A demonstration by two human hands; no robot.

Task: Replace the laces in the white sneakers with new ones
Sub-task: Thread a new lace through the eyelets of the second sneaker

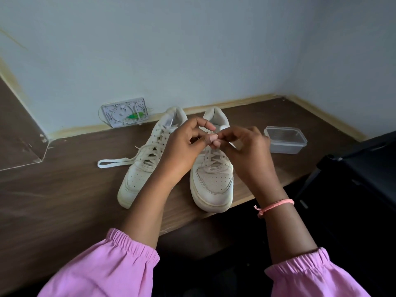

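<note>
Two off-white sneakers (177,159) with perforated toe caps and cream laces (113,162) on a dark brown wood-grain desk (64,200). Beside the sneakers: clear, colourless plastic box (286,140); behind them: pale grey plate (125,114) with green marks. Wall (192,50) pale blue-grey, trim tan. Sleeves (107,269) pink; wrist string (275,206) salmon-pink.

Pink sleeves (102,266) on both arms, loose and puffy, gathered at the ends into ruffled elastic cuffs (132,243) and pushed up the forearms. Bare hands and forearms below them. Thin pink cord bracelet (276,206) knotted on the right wrist, short frayed tail sticking out.
</note>
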